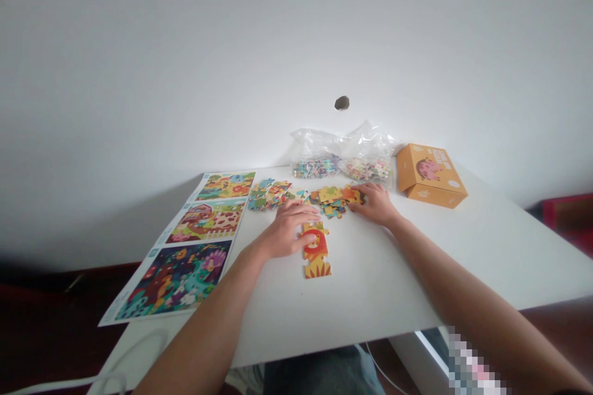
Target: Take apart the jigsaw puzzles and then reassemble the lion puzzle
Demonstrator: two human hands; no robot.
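Two or three joined jigsaw puzzle pieces [317, 264] showing an orange-maned lion lie on the white table in front of me. My left hand [291, 229] rests flat beside them, its thumb on the lion and its fingers stretched toward the loose pieces. At the right edge of a heap of puzzle pieces [330, 195], my right hand [375, 202] has its thumb and fingers around an orange puzzle piece [354, 195]. Another spread of loose pieces [269, 194] lies farther left, partly behind my left hand.
A picture sheet [234, 254] with three printed scenes lies at the left, overhanging the table edge. Clear plastic bags of pieces [317, 166] stand against the wall. An orange box [430, 176] with a pig picture is at the back right. A white cable [111, 376] hangs lower left.
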